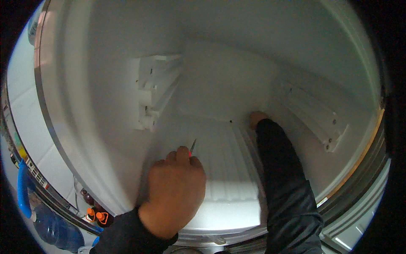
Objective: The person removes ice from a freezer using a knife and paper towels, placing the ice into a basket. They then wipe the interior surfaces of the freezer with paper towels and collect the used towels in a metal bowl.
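Note:
I am looking into the white interior of a refrigerator or freezer compartment [228, 79]. My left hand [176, 187] is closed around a slim pointed metal tool [193, 145], with a bit of red at its grip. Its tip points up and away over the ribbed white bottom panel [231, 190]; contact with the panel cannot be made out. Deep in the back right corner is my right hand [258, 118], mostly hidden by its dark sleeve. Its fingers cannot be seen. A small dark spot [231, 121] marks the panel's rear edge, left of that hand.
Moulded support rails stick out from the left wall [149, 95] and right wall [317, 117]. A door gasket [355, 177] edges the right side. Outside at lower left are a large blue water bottle [58, 227] and dark bottles with orange caps [101, 217].

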A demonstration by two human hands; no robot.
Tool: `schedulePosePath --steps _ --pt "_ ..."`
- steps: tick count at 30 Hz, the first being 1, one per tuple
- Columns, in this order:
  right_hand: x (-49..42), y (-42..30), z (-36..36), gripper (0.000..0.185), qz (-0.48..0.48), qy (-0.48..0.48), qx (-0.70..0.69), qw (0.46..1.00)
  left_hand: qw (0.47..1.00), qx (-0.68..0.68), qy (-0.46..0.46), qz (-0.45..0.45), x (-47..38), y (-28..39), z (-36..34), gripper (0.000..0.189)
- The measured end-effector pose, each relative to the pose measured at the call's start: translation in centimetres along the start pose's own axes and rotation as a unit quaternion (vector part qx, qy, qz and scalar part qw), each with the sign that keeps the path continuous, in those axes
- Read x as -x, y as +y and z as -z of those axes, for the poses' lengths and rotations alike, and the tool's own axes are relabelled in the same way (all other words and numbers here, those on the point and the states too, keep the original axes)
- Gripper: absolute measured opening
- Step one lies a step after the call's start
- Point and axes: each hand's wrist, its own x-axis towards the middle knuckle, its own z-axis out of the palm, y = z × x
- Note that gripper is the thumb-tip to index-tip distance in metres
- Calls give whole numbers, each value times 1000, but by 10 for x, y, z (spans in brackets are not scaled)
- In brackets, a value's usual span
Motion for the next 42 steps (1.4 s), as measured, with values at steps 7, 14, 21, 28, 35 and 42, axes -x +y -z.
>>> schedulePosePath --steps 7,14,21,28,35,42 --pt "-19 -123 26 25 199 128 -100 966 999 35 -41 -2 7 1 3 13" --pt "-19 -112 14 28 147 262 -142 943 991 114 65 2 35 8 4 19" --pt "-31 -160 5 28 254 292 -35 922 986 117 115 -8 36 9 3 27" --pt "-37 -197 32 23 361 265 -60 892 985 77 155 4 31 10 6 33" --pt "34 -191 57 36 452 129 -306 828 976 109 182 45 29 10 5 39" --pt "193 -180 81 30 448 91 -410 789 905 331 264 34 59 8 28 41"
